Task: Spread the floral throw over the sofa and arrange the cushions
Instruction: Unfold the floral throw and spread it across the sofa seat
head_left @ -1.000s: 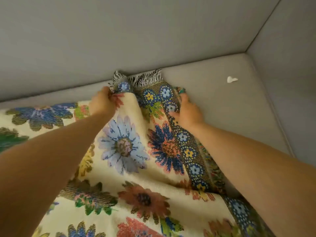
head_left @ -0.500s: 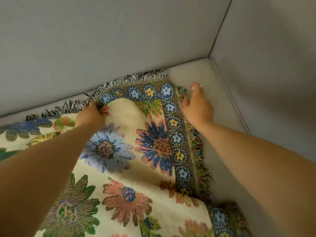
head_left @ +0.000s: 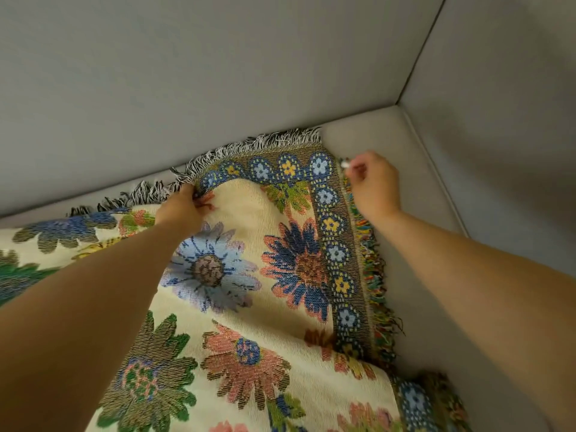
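Two hands | left hand [head_left: 179,208] still pinching throw [head_left: 249,275] | right hand [head_left: 375,185] now curled at fringe

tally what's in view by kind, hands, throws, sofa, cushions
hands: 2, left hand and right hand
floral throw: 1
sofa: 1
small white scrap pinched by the right hand: 1
loose cushions: 0
total: 5

A: Free room? Bare sofa seat [head_left: 402,169] at 1–4 o'clock of the throw [head_left: 249,275].
B: Obstacles: backrest [head_left: 187,88] at 12, armrest [head_left: 498,120] at 2, meeting in a corner.
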`<state>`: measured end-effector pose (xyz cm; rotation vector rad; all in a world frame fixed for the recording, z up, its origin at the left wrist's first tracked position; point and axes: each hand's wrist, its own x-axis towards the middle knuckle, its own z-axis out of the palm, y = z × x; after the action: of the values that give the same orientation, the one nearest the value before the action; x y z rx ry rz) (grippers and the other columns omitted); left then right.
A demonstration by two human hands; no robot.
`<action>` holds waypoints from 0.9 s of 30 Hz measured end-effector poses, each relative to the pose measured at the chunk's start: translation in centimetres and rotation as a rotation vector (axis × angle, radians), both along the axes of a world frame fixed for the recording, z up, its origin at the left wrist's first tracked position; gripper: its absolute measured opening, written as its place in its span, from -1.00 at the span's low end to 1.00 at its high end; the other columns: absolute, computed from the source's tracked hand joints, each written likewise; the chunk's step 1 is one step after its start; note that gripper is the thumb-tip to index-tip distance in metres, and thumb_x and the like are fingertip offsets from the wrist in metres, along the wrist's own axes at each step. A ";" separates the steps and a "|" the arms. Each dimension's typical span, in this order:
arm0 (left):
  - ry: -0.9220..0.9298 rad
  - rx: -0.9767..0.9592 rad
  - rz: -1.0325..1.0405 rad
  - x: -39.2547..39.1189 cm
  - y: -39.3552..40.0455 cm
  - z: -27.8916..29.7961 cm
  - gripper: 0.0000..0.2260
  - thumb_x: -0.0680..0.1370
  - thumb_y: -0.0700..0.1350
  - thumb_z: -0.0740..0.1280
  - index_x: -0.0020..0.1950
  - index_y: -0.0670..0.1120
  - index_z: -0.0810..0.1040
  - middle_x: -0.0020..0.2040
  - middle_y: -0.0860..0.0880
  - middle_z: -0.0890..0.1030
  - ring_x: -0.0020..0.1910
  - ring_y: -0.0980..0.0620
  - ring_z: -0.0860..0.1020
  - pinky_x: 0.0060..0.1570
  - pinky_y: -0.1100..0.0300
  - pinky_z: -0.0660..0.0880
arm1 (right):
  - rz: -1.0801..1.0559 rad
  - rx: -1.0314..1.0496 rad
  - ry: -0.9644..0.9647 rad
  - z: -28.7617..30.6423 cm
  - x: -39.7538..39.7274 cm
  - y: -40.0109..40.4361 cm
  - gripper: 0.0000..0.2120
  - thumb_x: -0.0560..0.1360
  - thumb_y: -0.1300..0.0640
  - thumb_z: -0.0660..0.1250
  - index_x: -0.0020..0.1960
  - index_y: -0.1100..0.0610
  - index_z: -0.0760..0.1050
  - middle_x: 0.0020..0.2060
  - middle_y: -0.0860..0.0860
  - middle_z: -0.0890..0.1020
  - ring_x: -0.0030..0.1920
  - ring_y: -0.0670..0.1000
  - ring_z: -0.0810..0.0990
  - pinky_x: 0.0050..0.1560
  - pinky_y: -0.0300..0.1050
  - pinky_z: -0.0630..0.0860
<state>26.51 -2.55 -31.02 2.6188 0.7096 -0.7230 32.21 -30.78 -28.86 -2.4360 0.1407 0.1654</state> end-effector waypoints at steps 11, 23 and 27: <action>-0.008 -0.056 -0.022 -1.0 0.5 0.8 -0.53 0.50 -0.15 0.37 0.35 -0.17 0.30 0.16 -0.27 0.54 0.08 -0.29 0.55 0.09 -0.15 0.54 | 0.453 0.000 0.162 0.1 -2.6 4.0 -0.59 0.54 0.11 0.28 0.37 0.08 0.38 0.23 0.12 0.45 0.06 0.03 0.50 0.19 -0.07 0.45; -0.034 -0.072 0.006 -3.2 -0.7 2.8 -0.68 0.57 -0.10 0.28 0.28 -0.20 0.41 0.09 -0.25 0.60 -0.01 -0.24 0.59 -0.06 -0.01 0.54 | 0.169 0.176 0.332 1.3 -3.3 3.6 -0.78 0.53 0.40 0.17 -0.15 0.13 0.44 -0.29 -0.05 0.46 -0.11 0.08 0.54 0.09 0.11 0.57; -0.070 -0.054 0.025 -3.1 -1.3 3.1 -0.70 0.58 -0.05 0.26 0.20 -0.22 0.43 -0.09 -0.21 0.57 -0.14 -0.18 0.56 -0.10 -0.03 0.54 | -0.079 0.553 0.523 3.6 -1.9 1.8 -0.74 0.57 0.44 0.07 0.19 0.30 0.42 -0.13 0.06 0.45 -0.05 0.05 0.53 0.07 -0.05 0.56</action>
<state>23.37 -3.89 -27.89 2.5684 0.6920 -0.6304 30.36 -28.95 -25.24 -1.7892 0.3684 0.7060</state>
